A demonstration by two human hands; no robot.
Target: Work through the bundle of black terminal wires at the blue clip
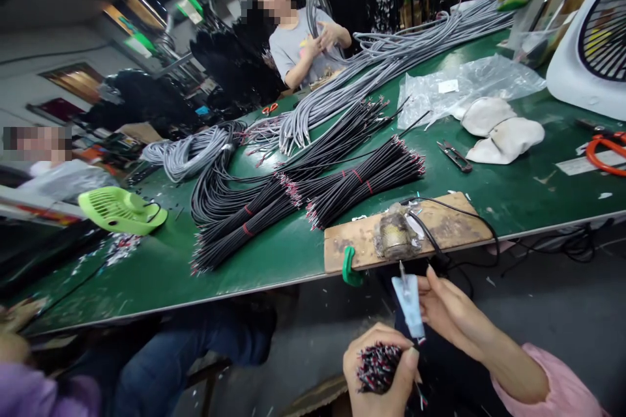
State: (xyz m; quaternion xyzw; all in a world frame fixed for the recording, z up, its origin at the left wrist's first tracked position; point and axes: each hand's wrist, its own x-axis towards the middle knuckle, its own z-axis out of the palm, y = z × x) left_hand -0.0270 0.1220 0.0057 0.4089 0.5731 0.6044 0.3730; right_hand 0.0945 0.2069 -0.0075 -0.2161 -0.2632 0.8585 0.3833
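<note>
My left hand (379, 365) is closed around a bundle of black cables (379, 368), their stripped ends showing red, white and black wires. One wire end stands apart from the bundle, close under a light blue cone-shaped piece (409, 306). That piece hangs from the thin metal shaft of a small motor (395, 234) at the table's edge. Beside the blue piece is my right hand (452, 309), thumb raised and apart from the other fingers, which curve behind it. Whether these fingers touch the piece is hard to see.
The motor sits on a wooden board (452, 225) held by a green clamp (351, 267). Tied black cable bundles (366, 179) and grey cables (337, 94) cover the green table. Pliers (454, 156), white gloves (503, 130), scissors (606, 151) and fans (122, 208) lie around. Co-workers sit opposite and left.
</note>
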